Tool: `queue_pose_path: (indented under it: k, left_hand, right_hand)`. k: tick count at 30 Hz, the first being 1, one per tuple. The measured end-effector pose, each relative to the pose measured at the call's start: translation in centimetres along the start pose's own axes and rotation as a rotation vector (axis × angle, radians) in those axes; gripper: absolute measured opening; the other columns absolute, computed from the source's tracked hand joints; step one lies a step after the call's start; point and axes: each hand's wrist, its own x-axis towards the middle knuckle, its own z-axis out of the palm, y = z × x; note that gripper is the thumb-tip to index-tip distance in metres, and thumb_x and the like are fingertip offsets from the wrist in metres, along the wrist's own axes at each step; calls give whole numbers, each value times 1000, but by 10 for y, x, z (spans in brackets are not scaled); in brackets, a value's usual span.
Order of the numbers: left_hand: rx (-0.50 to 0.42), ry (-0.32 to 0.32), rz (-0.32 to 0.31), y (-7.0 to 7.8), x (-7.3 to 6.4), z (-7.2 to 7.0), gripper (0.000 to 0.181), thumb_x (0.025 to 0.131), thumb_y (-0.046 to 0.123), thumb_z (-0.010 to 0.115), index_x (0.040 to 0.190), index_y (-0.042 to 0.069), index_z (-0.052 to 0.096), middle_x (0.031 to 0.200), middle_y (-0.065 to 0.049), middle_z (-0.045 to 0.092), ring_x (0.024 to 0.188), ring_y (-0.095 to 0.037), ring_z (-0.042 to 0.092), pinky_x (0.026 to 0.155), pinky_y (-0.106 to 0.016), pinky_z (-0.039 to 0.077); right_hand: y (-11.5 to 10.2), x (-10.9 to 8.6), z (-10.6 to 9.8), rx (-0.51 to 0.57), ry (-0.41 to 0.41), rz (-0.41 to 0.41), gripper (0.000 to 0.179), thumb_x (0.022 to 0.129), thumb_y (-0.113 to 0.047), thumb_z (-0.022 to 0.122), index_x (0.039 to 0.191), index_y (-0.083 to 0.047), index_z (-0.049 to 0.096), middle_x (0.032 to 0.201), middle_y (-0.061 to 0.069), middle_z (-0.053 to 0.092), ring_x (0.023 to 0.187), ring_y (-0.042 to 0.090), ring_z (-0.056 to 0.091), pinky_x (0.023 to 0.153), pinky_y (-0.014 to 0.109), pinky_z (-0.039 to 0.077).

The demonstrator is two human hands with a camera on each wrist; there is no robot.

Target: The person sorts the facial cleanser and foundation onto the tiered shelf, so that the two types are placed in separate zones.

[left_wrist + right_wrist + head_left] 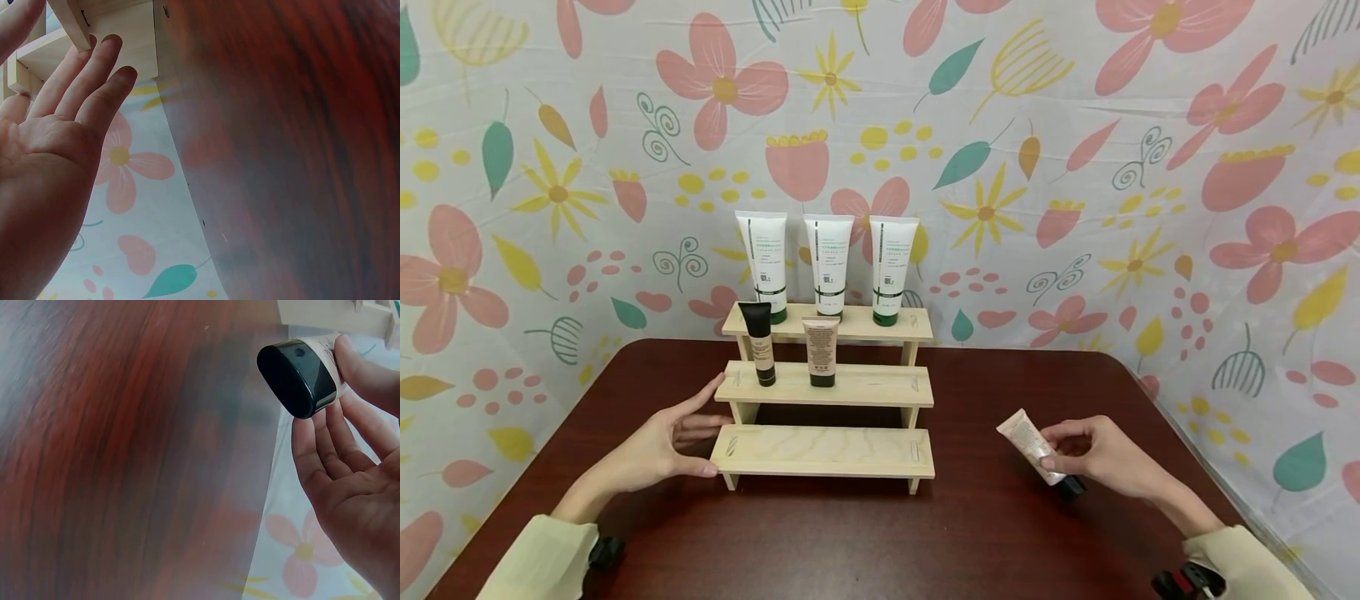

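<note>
A three-step wooden display stand (823, 454) is on the dark table. My left hand (658, 446) rests against its left side, thumb at the lowest step, index finger at the middle one; in the left wrist view the fingers (87, 90) are fairly straight. Right of the stand, my right hand (1101, 454) pinches a beige cosmetic tube (1028, 442), tilted with its black cap (294, 378) downward. On the middle step stand a black-topped slim tube (762, 342) and a beige tube with a black cap (822, 350). The lowest step bears nothing.
Three white tubes with green caps, left (765, 254), middle (830, 258) and right (892, 262), stand on the top step. Behind the table (992, 533) hangs a flower-patterned cloth (1000, 275), which also runs along both sides.
</note>
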Motion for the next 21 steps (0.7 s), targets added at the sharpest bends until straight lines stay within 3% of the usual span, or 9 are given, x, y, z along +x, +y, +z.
queue_pose_path:
  k: [10, 21]
  left_hand:
    - [0, 0, -1, 0, 0, 0, 123, 79, 14, 95, 172, 22, 14, 148, -29, 54, 127, -21, 64, 101, -41, 54]
    - [1, 1, -9, 1, 0, 0, 123, 80, 14, 94, 172, 22, 13, 144, -27, 58, 126, -27, 65, 101, -43, 54]
  right_hand:
    - [-14, 11, 12, -1, 93, -8, 33, 92, -12, 83, 121, 2, 75, 100, 10, 75, 83, 20, 69, 68, 30, 59]
    - [-35, 32, 29, 19, 178, -44, 30, 89, -12, 86, 116, -2, 78, 97, 9, 75, 83, 23, 70, 68, 32, 59]
